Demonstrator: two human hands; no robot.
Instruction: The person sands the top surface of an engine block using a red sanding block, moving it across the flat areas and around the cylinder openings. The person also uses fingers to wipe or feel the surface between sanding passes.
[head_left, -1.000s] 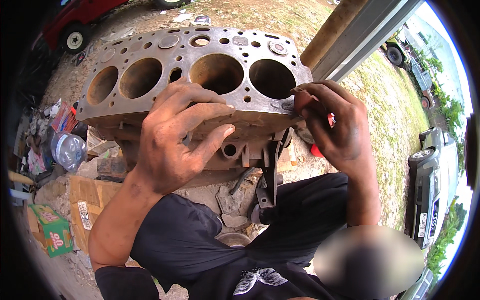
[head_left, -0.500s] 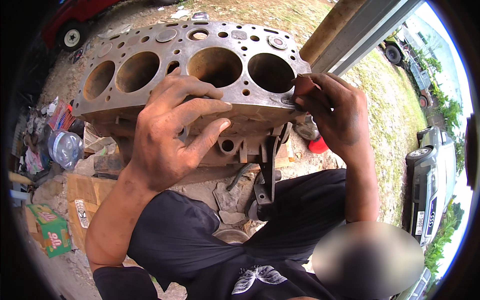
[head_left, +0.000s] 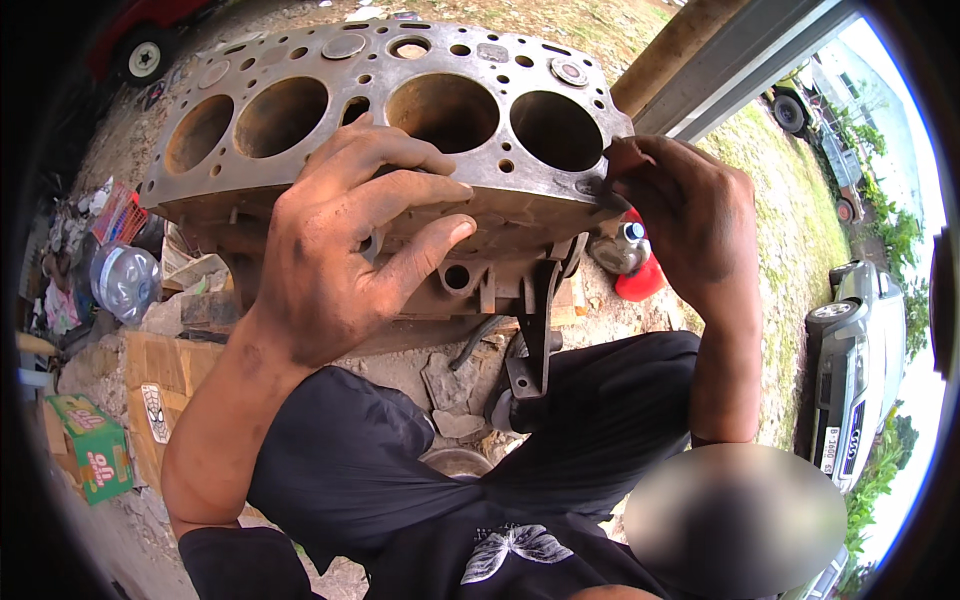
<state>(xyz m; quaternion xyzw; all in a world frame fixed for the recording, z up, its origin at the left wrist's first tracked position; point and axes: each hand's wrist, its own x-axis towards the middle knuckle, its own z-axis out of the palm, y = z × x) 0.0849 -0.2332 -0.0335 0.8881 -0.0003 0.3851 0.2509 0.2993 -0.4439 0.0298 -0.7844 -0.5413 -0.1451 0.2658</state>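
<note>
Fingertips of the right hand point(head_left: 690, 215) pinch at the near right corner of the rusty engine block point(head_left: 400, 130) (its long axis runs left to right), while the left hand point(head_left: 345, 250) lies spread, ungripping, over its near edge, nearer the middle.

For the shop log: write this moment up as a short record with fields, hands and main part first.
Setting: outdoors, dirt and grass
Main part: rusty engine block, four cylinder bores facing up
Left hand: spread flat on the block's near edge and side
Right hand: fingertips pinched at the block's right corner; anything held is too small to tell
Nearby: red container, clear plastic bottle, cardboard box, silver car
</note>
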